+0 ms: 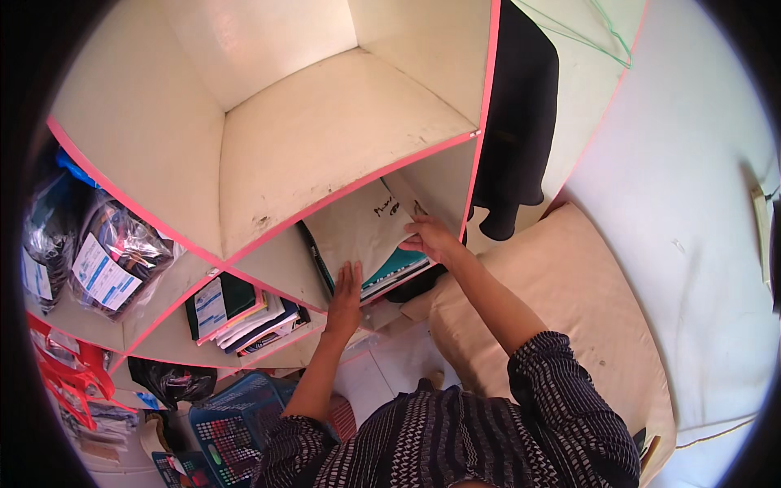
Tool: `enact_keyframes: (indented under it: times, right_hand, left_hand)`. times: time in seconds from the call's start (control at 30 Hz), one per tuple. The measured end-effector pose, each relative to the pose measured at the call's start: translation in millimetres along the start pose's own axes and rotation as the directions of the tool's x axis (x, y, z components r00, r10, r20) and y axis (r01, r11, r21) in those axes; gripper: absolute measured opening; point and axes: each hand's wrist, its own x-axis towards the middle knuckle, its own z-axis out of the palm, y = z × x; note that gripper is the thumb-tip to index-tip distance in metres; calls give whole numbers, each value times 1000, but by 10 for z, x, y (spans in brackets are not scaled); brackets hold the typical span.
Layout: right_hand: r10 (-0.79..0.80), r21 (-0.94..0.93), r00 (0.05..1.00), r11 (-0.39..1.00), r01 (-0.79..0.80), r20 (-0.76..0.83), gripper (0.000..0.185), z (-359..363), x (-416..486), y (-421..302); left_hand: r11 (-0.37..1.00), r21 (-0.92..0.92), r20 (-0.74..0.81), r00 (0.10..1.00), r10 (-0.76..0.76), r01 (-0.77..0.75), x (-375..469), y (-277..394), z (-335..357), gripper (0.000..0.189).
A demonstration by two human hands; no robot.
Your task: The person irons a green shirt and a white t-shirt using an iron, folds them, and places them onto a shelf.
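Note:
A pale, flat envelope or large paper with handwriting lies on a stack inside a shelf compartment. My right hand pinches its right edge between thumb and fingers. Extended fingers of my left hand rest at the front left of the same paper; the thumb is hidden. Under the paper a teal book or folder shows, with further flat items below it. A dark spiral-bound or black-edged item sticks out along the stack's left side.
The cream shelving has pink edges. Papers and books and plastic-wrapped bundles fill compartments on the left. Below stands a blue plastic basket. A black garment hangs at right, above a beige cushion or mattress.

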Motion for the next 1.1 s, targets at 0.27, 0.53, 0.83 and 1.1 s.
enact_keyframes:
  times: [0.27, 0.53, 0.83, 1.1]
  right_hand:
    - [-41, -11, 991, 999, 40, -130, 35, -34, -133, 84]
    - [-674, -863, 720, 452, 228, -163, 42, -254, -226, 487]
    - [-653, -874, 739, 444, 198, -164, 31, -790, -1556, 1178]
    - [-460, -609, 520, 778, -156, -720, 24, -1140, -3599, 2296]
  left_hand:
    - [992, 106, 172, 981, -86, 68, 35, -121, -282, 70]
    - [922, 375, 335, 913, -234, 99, 434, 104, -270, 59]
    - [903, 378, 10, 974, -226, 206, 1159, 306, 237, 60]
    - [923, 363, -27, 991, -130, 130, 1501, -329, 1044, 67]
